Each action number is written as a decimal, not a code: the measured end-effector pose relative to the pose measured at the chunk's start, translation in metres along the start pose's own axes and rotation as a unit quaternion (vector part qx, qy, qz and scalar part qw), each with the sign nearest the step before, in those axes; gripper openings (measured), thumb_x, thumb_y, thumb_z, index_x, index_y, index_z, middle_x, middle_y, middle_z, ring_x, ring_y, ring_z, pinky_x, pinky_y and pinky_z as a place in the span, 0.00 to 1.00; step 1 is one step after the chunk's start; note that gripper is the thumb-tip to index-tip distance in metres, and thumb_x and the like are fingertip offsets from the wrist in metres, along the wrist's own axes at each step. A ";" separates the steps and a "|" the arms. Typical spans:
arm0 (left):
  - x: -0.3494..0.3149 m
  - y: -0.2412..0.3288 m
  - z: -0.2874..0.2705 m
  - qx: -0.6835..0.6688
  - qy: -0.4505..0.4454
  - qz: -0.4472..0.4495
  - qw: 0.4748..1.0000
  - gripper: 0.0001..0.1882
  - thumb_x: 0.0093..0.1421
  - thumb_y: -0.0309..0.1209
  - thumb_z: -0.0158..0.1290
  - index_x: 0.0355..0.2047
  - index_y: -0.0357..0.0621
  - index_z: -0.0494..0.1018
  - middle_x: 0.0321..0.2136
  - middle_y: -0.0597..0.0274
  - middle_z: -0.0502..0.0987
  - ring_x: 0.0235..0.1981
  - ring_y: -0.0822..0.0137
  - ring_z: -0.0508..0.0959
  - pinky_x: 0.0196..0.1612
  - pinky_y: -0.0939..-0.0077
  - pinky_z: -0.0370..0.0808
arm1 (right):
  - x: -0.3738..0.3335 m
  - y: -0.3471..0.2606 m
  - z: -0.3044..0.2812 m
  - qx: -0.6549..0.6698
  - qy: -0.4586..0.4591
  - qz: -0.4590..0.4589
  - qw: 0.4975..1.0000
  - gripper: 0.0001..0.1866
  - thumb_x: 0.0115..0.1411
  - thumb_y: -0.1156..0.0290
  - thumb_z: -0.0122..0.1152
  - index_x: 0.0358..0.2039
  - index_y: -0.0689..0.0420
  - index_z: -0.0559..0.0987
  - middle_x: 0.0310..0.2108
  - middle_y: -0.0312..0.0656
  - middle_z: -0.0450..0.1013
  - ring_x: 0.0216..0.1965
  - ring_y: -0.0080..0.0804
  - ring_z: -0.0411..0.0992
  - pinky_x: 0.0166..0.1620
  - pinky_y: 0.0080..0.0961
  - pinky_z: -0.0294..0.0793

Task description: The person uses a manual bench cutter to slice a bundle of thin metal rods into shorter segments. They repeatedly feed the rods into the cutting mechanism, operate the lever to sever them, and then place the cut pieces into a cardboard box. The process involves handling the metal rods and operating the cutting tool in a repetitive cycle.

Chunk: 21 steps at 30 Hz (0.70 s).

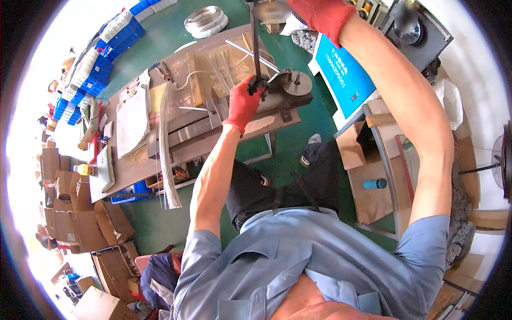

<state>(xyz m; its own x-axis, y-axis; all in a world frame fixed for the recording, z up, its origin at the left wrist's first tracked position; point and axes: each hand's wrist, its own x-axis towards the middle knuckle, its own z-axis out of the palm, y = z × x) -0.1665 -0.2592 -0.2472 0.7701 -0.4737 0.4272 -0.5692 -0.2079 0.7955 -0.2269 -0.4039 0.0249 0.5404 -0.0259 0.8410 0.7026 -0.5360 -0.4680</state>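
My left hand (244, 106), in a red knitted glove, is closed around a dark metal fitting (258, 84) at the foot of an upright rod (255, 48). The rod stands at the bench's right end, beside a round metal plate (297, 84) with short pegs on it. My right hand (324, 18), gloved in red too, is up at the top edge, next to a round metal disc (272, 11). Its fingers look bent, but the frame edge cuts them off and what they hold is hidden. A long thin metal bar (252, 55) slants behind the rod.
On the brown workbench (184, 53) lie a bundle of thin wires (166, 144), pliers (164, 72) and a paper sheet (132, 120). A coil of wire (206, 21) sits beyond it. At right are a blue panel (344, 74) and a blue bottle (374, 184). Cardboard boxes (80, 224) stand at left.
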 end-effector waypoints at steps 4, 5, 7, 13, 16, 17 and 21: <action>-0.004 0.008 0.003 0.036 0.022 -0.009 0.999 0.16 0.54 0.28 0.58 0.44 0.42 0.76 0.29 0.45 0.79 0.32 0.50 0.81 0.34 0.63 0.75 | -0.007 0.001 -0.010 -0.035 -0.050 0.065 0.996 0.08 0.59 0.73 0.56 0.37 0.62 0.77 0.24 0.42 0.76 0.24 0.26 0.71 0.28 0.27 0.72; -0.002 0.006 0.000 0.040 0.022 -0.008 0.999 0.16 0.54 0.28 0.57 0.44 0.42 0.76 0.29 0.46 0.79 0.32 0.50 0.81 0.34 0.63 0.75 | -0.001 -0.002 -0.009 0.005 -0.032 0.074 0.997 0.07 0.59 0.73 0.56 0.36 0.62 0.77 0.24 0.41 0.76 0.24 0.26 0.71 0.29 0.27 0.72; -0.001 0.006 -0.003 0.029 0.045 0.012 0.999 0.16 0.53 0.27 0.57 0.44 0.42 0.76 0.29 0.45 0.79 0.32 0.50 0.81 0.35 0.64 0.75 | 0.004 -0.013 0.000 0.089 -0.001 0.096 0.991 0.07 0.59 0.73 0.56 0.36 0.62 0.77 0.24 0.41 0.76 0.25 0.26 0.72 0.30 0.26 0.73; -0.013 0.002 0.014 0.030 0.061 0.009 0.998 0.16 0.53 0.24 0.57 0.44 0.43 0.76 0.32 0.47 0.80 0.35 0.54 0.82 0.38 0.68 0.76 | 0.023 -0.012 -0.011 0.100 0.035 0.099 0.989 0.11 0.59 0.79 0.56 0.43 0.60 0.76 0.27 0.37 0.77 0.27 0.22 0.73 0.28 0.23 0.73; -0.010 0.004 0.008 0.008 0.047 -0.006 0.999 0.16 0.53 0.25 0.57 0.44 0.41 0.75 0.33 0.46 0.79 0.37 0.52 0.81 0.39 0.67 0.75 | 0.035 -0.024 -0.019 0.064 0.050 0.072 0.994 0.23 0.59 0.80 0.56 0.56 0.56 0.71 0.28 0.34 0.75 0.28 0.19 0.72 0.29 0.20 0.73; -0.010 0.007 0.007 0.004 0.038 -0.007 0.999 0.16 0.53 0.25 0.57 0.44 0.41 0.75 0.35 0.46 0.79 0.38 0.49 0.80 0.39 0.65 0.76 | 0.039 -0.027 -0.020 0.065 0.065 0.042 0.995 0.25 0.58 0.81 0.56 0.58 0.55 0.70 0.29 0.34 0.75 0.29 0.19 0.71 0.30 0.19 0.73; -0.014 0.003 0.007 0.006 0.036 0.003 0.999 0.17 0.54 0.26 0.57 0.45 0.40 0.75 0.37 0.45 0.78 0.40 0.46 0.79 0.40 0.64 0.75 | 0.046 -0.051 -0.019 0.079 0.072 0.034 0.994 0.34 0.56 0.85 0.57 0.63 0.51 0.65 0.34 0.31 0.74 0.32 0.16 0.70 0.34 0.16 0.72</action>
<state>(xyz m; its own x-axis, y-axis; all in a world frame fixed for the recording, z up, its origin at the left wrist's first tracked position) -0.1806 -0.2588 -0.2540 0.7851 -0.4123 0.4622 -0.5768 -0.2151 0.7880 -0.2471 -0.3940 0.0930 0.5261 -0.1836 0.8303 0.7368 -0.3892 -0.5529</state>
